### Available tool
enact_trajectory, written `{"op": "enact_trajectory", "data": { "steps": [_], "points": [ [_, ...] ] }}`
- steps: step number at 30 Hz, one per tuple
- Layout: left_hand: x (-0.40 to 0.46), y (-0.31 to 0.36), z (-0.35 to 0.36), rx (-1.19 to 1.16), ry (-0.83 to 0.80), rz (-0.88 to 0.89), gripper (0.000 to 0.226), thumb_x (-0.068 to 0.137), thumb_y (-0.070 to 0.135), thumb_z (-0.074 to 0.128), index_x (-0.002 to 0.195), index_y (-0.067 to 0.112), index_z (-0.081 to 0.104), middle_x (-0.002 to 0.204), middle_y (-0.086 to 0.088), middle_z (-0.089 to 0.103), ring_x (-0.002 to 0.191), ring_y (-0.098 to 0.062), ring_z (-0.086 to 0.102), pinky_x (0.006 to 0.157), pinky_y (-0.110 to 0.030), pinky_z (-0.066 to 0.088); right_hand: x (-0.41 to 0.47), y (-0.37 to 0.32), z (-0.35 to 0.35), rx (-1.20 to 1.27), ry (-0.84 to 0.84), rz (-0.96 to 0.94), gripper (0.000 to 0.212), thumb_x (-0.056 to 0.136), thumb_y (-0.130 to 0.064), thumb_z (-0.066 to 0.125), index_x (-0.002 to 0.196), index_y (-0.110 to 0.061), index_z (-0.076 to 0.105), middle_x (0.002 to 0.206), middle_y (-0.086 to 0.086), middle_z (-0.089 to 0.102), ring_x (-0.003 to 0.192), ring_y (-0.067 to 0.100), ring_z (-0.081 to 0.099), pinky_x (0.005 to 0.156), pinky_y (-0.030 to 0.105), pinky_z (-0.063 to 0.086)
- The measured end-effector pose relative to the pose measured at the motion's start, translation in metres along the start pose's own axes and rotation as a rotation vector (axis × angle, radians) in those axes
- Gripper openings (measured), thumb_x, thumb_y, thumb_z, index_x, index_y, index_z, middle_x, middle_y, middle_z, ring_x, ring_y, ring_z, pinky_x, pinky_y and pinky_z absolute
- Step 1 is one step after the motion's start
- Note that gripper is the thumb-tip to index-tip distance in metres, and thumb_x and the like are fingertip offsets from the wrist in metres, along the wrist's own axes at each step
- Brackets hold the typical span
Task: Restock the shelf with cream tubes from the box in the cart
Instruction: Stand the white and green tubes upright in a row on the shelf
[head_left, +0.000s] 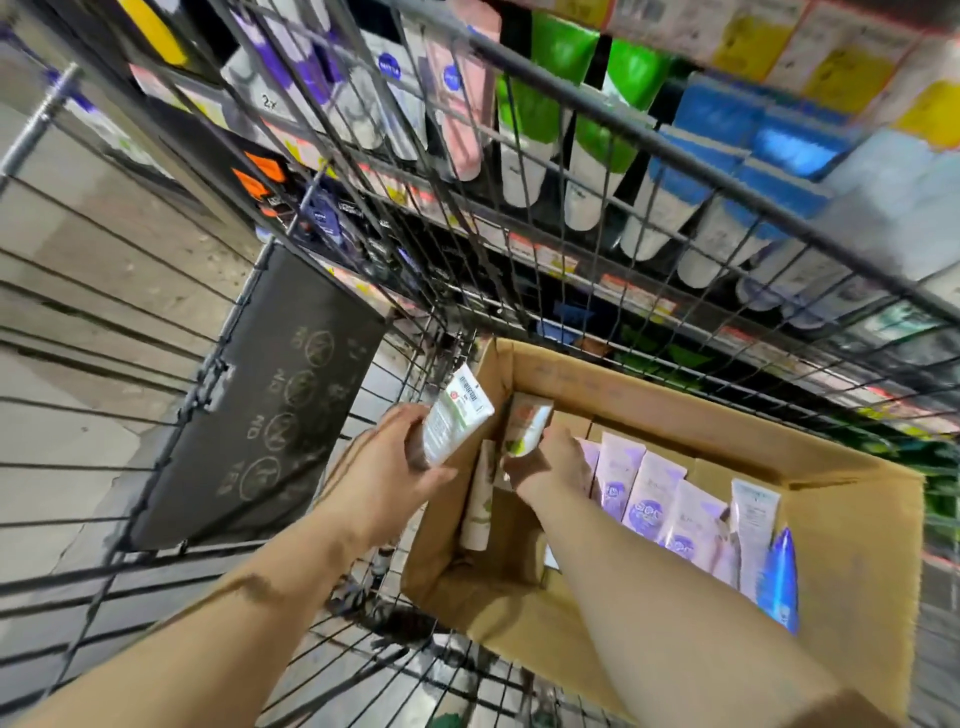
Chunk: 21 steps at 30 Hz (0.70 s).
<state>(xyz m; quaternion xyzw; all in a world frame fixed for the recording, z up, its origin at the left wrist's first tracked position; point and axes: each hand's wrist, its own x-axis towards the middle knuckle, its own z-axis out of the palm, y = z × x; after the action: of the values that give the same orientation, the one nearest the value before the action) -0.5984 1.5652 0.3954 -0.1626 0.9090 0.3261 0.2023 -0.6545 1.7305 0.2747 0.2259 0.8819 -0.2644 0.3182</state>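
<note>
A brown cardboard box (852, 525) sits in the wire cart (623, 150). My left hand (400, 462) grips a white cream tube (454, 415) with green print, held over the box's left edge. My right hand (545, 460) is inside the box, closed on a second white tube (524, 421) with a green leaf mark. A third white tube (478, 499) leans against the box's left wall. A row of purple-and-white tubes (654, 499) stands in the box, with a blue tube (779, 577) at its right end. Beyond the cart, the shelf (561, 260) holds rows of tubes.
A black folded child-seat flap (275, 395) with printed icons hangs on the cart's left side. The shelf behind carries green-capped tubes (550, 88), blue-capped tubes (727, 156) and pink tubes (462, 98), with price labels along its edges. Grey floor lies to the left.
</note>
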Motion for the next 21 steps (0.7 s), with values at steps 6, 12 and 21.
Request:
{"op": "enact_trajectory", "data": {
  "steps": [6, 12, 21],
  "points": [
    [-0.011, 0.011, -0.009, 0.001, 0.002, -0.025, 0.049, 0.081, 0.039, 0.073, 0.121, 0.031, 0.045, 0.092, 0.019, 0.053, 0.080, -0.001, 0.054, 0.065, -0.022, 0.046, -0.023, 0.012, -0.040, 0.017, -0.121, -0.052, 0.047, 0.086, -0.027, 0.070, 0.130, -0.016, 0.055, 0.125, 0.006, 0.062, 0.112, 0.030, 0.059, 0.088, 0.033, 0.051],
    [-0.043, 0.075, -0.045, 0.022, -0.031, 0.103, 0.034, 0.081, 0.032, 0.074, 0.104, 0.031, 0.049, 0.082, 0.016, 0.052, 0.075, -0.011, 0.054, 0.060, -0.026, 0.041, -0.099, 0.024, -0.140, 0.236, -0.156, -0.155, 0.028, 0.084, -0.016, 0.067, 0.111, -0.020, 0.063, 0.101, 0.000, 0.067, 0.088, 0.019, 0.059, 0.060, 0.024, 0.042],
    [-0.115, 0.270, -0.093, -0.051, -0.268, 0.424, 0.038, 0.081, 0.033, 0.069, 0.116, 0.025, 0.058, 0.098, 0.003, 0.069, 0.085, -0.010, 0.064, 0.075, -0.022, 0.052, -0.226, 0.082, -0.348, 0.483, 0.097, -0.363, 0.022, 0.081, -0.025, 0.077, 0.089, -0.023, 0.056, 0.093, 0.000, 0.070, 0.084, 0.014, 0.063, 0.079, 0.034, 0.055]
  ]
}}
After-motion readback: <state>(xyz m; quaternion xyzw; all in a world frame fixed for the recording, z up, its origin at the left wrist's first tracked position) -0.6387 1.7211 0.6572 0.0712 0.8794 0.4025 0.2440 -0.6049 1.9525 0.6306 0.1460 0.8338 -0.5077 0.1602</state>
